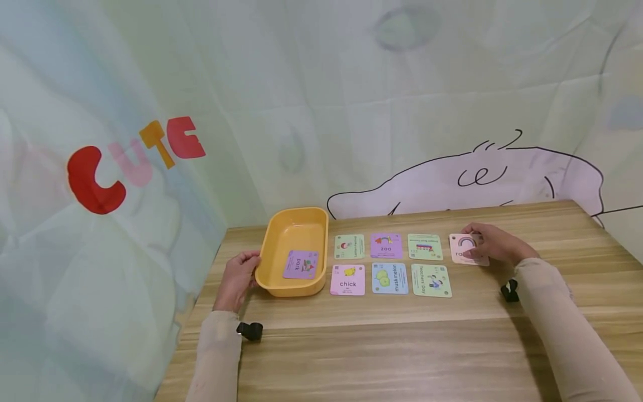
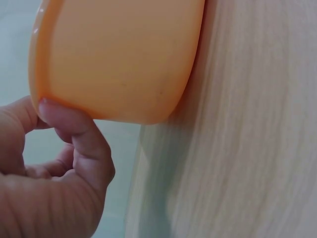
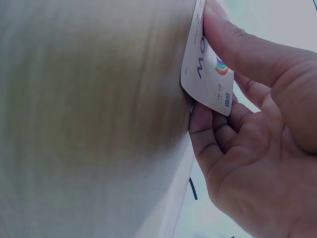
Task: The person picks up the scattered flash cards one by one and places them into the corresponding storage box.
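Observation:
At the left, my left hand (image 1: 236, 283) pinches the rim of a yellow plastic basin (image 1: 268, 245). Thumb and fingers meet over that rim in the left wrist view (image 2: 119, 59). A purple "park" card (image 1: 300, 264) lies inside the basin. Over at the right end of the card rows, my right hand (image 1: 498, 243) holds a pale pink rainbow card (image 1: 456, 244) between thumb and fingers. The right wrist view shows the thumb on the card's printed face (image 3: 208, 82) and fingers under its edge; part of the card is hidden by the hand.
Between basin and right hand lie two rows of cards, among them a green lantern card (image 1: 349, 247), "zoo" (image 1: 385, 245), a green boat card (image 1: 425, 247), "chick" (image 1: 348, 280), "muskmelon" (image 1: 389, 278) and "Teachers' Day" (image 1: 432, 281). A printed curtain (image 1: 301, 123) hangs behind the wooden table (image 1: 361, 357).

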### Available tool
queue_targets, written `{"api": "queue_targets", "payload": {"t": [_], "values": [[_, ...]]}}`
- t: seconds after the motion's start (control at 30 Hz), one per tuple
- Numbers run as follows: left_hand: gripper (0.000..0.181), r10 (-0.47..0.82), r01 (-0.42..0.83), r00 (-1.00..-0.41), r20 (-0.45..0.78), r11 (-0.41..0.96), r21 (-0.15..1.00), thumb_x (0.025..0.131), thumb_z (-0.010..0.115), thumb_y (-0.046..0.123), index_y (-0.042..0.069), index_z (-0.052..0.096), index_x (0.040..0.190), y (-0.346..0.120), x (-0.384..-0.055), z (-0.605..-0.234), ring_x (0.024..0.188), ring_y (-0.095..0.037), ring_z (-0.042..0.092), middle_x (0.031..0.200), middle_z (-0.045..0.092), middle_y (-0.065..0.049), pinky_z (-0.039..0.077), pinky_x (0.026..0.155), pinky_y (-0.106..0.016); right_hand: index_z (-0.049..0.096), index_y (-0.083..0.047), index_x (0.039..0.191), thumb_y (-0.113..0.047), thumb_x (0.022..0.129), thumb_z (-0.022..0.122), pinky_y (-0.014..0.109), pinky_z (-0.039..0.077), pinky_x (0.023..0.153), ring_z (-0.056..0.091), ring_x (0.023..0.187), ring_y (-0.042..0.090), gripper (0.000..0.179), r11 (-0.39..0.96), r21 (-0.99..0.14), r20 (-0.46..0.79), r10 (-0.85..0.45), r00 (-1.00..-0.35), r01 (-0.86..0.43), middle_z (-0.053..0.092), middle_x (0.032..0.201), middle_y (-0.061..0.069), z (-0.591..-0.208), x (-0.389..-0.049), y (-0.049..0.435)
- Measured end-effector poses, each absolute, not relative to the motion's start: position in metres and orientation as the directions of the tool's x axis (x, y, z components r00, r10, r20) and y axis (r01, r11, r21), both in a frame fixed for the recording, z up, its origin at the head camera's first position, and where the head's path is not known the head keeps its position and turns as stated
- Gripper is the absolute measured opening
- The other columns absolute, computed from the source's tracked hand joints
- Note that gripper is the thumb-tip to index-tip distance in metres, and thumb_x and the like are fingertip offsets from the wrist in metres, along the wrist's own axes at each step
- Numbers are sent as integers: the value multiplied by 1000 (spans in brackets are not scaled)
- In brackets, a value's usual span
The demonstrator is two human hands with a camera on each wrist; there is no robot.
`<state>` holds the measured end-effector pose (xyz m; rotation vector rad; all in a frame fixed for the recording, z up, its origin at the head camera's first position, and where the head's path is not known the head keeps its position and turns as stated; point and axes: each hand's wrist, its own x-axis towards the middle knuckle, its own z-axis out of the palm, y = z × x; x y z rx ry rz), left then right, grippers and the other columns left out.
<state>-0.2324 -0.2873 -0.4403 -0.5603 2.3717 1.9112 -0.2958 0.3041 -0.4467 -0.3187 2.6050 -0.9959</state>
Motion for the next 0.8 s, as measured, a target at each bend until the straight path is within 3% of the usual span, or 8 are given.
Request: {"api": "queue_targets", "payload": {"t": [0.53,0.8], "values": [[35,-247,-284,-939,-239,166,944,106,51,23,3,57,135,-287,-233,-442,85,-14,59,119,60,-12,50,59,-22,54,-2,128,-11,91,73,38,40,87,50,105,31,42,740,-655,-184,-353,-917,-153,56,119,19,-447,-294,306],[36,-236,-273,-944,-231,164,948,106,51,22,2,56,136,-287,-232,-441,87,-15,62,119,61,-14,52,60,-22,56,-2,128,-11,90,74,40,41,89,50,105,31,43,741,-648,-170,-367,-915,-176,57,120,19,-448,-296,309]]}}
